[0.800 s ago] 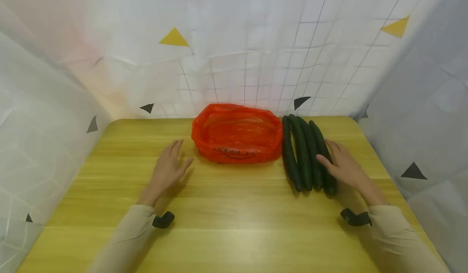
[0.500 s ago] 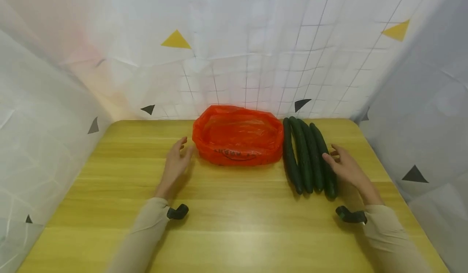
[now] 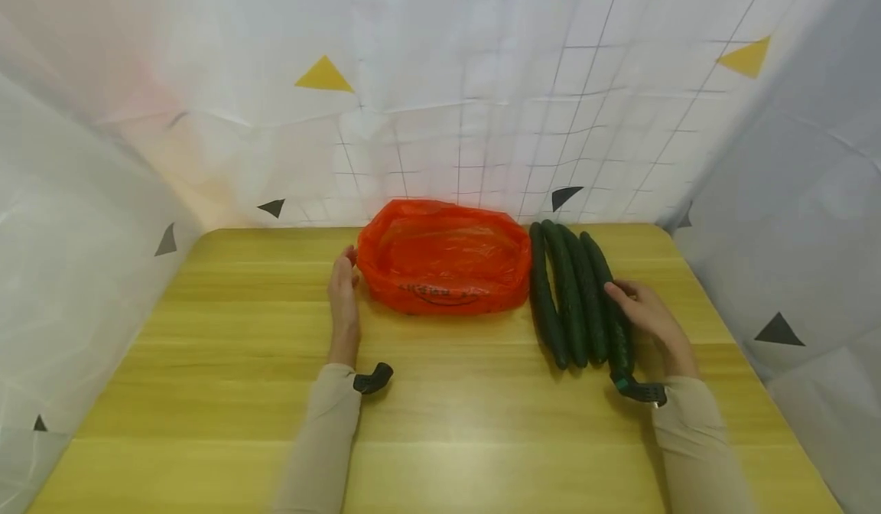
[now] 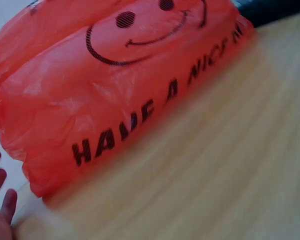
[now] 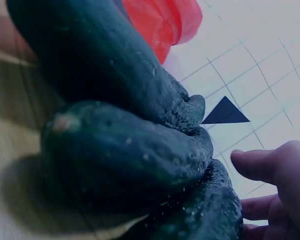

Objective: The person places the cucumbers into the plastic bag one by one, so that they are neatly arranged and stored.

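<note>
A red plastic bag [image 3: 385, 294] with rolled-down edges stands opened toward the back of the table; the left wrist view shows its printed smiley face and lettering. My left hand [image 3: 342, 300] is upright at the bag's left side, fingertips right at its wall and fingers loosely extended. To the right of the bag, several dark green cucumbers lie side by side. Beside the rightmost cucumber [image 3: 597, 260] is my right hand [image 3: 650, 313], its thumb [image 5: 255, 165] over the cucumber and its other fingers along the far side. Thumb and fingers stand apart, not closed round it.
The yellow wood-grain table [image 3: 440, 437] runs up to a white sheet [image 3: 427, 139] with grid lines and triangles. More white sheeting [image 3: 89, 231] hangs along both sides. A black wrist device [image 3: 374, 378] sits on each sleeve.
My left hand has moved right and forward to the bag's side, turning upright. The right hand has shifted slightly left, its forearm swinging inward. Bag and cucumbers lie as before.
</note>
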### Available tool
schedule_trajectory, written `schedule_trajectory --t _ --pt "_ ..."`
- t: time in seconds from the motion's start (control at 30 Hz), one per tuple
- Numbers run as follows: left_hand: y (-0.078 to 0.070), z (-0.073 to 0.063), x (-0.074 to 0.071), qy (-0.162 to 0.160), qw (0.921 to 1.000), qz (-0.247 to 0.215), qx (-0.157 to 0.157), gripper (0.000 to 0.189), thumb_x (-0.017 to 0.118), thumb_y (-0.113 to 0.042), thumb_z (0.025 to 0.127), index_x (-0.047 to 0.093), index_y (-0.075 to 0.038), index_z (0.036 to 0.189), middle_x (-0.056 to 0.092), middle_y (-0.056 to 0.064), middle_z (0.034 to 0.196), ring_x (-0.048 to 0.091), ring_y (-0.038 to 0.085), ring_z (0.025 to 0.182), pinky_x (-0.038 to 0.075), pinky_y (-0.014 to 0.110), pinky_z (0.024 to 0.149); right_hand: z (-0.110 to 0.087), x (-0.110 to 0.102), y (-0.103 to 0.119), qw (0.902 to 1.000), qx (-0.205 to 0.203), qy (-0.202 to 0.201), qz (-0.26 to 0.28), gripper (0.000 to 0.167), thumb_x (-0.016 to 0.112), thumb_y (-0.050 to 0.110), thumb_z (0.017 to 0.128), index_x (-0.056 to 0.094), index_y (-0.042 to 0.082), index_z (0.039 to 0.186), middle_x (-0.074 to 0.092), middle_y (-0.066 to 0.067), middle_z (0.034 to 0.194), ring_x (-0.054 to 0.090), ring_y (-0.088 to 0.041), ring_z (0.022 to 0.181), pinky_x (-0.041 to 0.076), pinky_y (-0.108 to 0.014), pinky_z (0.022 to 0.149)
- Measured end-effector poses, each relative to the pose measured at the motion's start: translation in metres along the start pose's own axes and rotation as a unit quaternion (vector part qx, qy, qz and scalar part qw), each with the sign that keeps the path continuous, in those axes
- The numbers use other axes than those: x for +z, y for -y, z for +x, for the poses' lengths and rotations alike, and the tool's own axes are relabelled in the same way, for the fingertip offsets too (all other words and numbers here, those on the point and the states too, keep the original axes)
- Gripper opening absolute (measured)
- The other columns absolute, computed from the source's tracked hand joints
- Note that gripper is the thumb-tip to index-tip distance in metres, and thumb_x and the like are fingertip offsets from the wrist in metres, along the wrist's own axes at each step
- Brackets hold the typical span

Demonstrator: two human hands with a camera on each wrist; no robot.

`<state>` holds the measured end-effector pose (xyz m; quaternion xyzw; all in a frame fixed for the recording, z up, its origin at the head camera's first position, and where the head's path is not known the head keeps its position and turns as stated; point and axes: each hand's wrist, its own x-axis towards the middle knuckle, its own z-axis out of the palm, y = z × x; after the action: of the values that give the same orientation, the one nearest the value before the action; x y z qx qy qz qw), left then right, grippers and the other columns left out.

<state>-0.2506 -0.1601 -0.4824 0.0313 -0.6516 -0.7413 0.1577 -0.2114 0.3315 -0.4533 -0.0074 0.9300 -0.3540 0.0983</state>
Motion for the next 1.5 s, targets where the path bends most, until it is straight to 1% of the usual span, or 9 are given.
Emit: schedule_trajectory --t 0.13,0.33,0.5,0.6,0.83,1.07,1.3,1.43,1.5 --pt "-0.005 -0.004 0.006 0.023 0.9994 -0.007 0.024 0.051 0.033 -0.035 0.102 0.038 -0.006 0.143 0.040 0.006 0.148 0.036 0.017 0.136 0.026 0.045 0.114 0.003 0.001 -0.003 0.9998 0.018 0.001 -0.007 0.077 0.032 0.052 0.098 0.028 -0.011 0.142 0.033 -0.038 0.140 0.036 -0.053 0.124 0.033 -0.062 0.099" --pt "-0.018 -0.012 0.009 0.033 0.9990 0.007 0.029 0.049 0.032 -0.029 0.103 0.035 -0.003 0.145 0.036 0.008 0.151 0.033 0.022 0.139 0.024 0.045 0.115 0.005 0.003 -0.004 0.9993 0.030 0.002 -0.022 0.080 0.037 0.054 0.096 0.028 -0.011 0.142 0.038 -0.039 0.136 0.039 -0.052 0.122 0.036 -0.061 0.097" --pt "-0.020 -0.014 0.011 0.037 0.9970 0.034 0.058 0.046 0.037 -0.025 0.102 0.039 -0.003 0.142 0.042 0.010 0.147 0.037 0.023 0.137 0.025 0.041 0.115 0.007 0.004 -0.006 0.9993 0.033 -0.011 -0.013 0.078 0.040 0.052 0.096 0.032 -0.011 0.141 0.040 -0.039 0.135 0.041 -0.052 0.121 0.038 -0.060 0.097" --pt "-0.022 -0.015 0.012 0.032 0.9965 0.039 0.067 0.045 0.041 -0.025 0.101 0.041 -0.003 0.141 0.045 0.012 0.144 0.039 0.023 0.135 0.027 0.040 0.115 0.007 0.003 -0.006 0.9991 0.033 -0.025 -0.004 0.074 0.041 0.049 0.096 0.035 -0.011 0.139 0.041 -0.037 0.135 0.041 -0.051 0.121 0.038 -0.059 0.097" --pt "-0.022 -0.015 0.014 0.031 0.9980 0.018 0.051 0.046 0.048 -0.024 0.099 0.042 -0.005 0.140 0.046 0.009 0.143 0.043 0.021 0.132 0.033 0.035 0.112 0.001 -0.001 -0.006 0.9981 0.046 -0.026 0.032 0.074 0.040 0.048 0.097 0.031 -0.010 0.141 0.034 -0.037 0.141 0.037 -0.053 0.123 0.036 -0.061 0.098" --pt "-0.020 -0.014 0.012 0.026 0.9991 -0.006 0.034 0.047 0.052 -0.023 0.097 0.043 -0.005 0.140 0.047 0.008 0.142 0.044 0.019 0.130 0.035 0.028 0.110 -0.003 -0.006 0.000 0.9961 0.063 -0.045 0.043 0.076 0.038 0.051 0.097 0.028 -0.009 0.143 0.031 -0.036 0.143 0.033 -0.054 0.127 0.033 -0.063 0.099" --pt "-0.020 -0.012 0.013 0.023 0.9987 0.004 0.046 0.046 0.050 -0.023 0.098 0.044 -0.004 0.139 0.047 0.011 0.142 0.044 0.021 0.131 0.034 0.031 0.111 -0.013 -0.016 0.011 0.9910 0.061 -0.080 0.088 0.079 0.036 0.054 0.096 0.019 -0.002 0.149 0.026 -0.034 0.147 0.034 -0.054 0.126 0.034 -0.064 0.097" --pt "-0.019 -0.012 0.012 0.025 0.9985 0.002 0.049 0.045 0.049 -0.022 0.098 0.044 -0.003 0.139 0.048 0.011 0.141 0.046 0.020 0.129 0.035 0.030 0.111 -0.018 -0.021 0.020 0.9858 0.052 -0.120 0.105 0.078 0.038 0.054 0.095 0.019 0.002 0.150 0.029 -0.030 0.148 0.039 -0.046 0.124 0.038 -0.059 0.096" --pt "-0.019 -0.012 0.012 0.028 0.9984 0.005 0.049 0.045 0.049 -0.022 0.098 0.044 -0.004 0.139 0.049 0.010 0.141 0.046 0.020 0.129 0.035 0.030 0.110 -0.020 -0.023 0.025 0.9806 0.048 -0.152 0.114 0.075 0.041 0.053 0.094 0.023 0.005 0.149 0.035 -0.024 0.146 0.048 -0.031 0.118 0.042 -0.049 0.093"
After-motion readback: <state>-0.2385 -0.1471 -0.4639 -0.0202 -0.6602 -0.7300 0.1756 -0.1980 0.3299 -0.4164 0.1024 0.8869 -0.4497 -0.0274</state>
